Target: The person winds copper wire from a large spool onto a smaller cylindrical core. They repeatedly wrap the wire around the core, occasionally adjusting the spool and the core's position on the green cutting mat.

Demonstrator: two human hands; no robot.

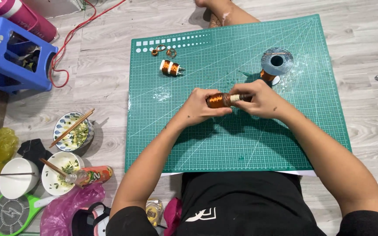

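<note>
Both forearms reach forward over the green cutting mat (241, 144) on the floor. The left hand (200, 108) and right hand (261, 99) meet, each gripping an end of a copper wire coil (218, 100), shiny orange, held horizontally just above the mat's middle.

The setting is a home floor used as an improvised craft workspace. Grey wood-look laminate flooring (364, 39) carries a green gridded cutting mat (241, 140), on which a wire spool (277, 63) and a small copper coil (171, 67) lie. Beside the mat stand used food bowls with chopsticks (72, 130), a blue plastic stool (14, 54) and an electric fly swatter (12, 214).
</note>
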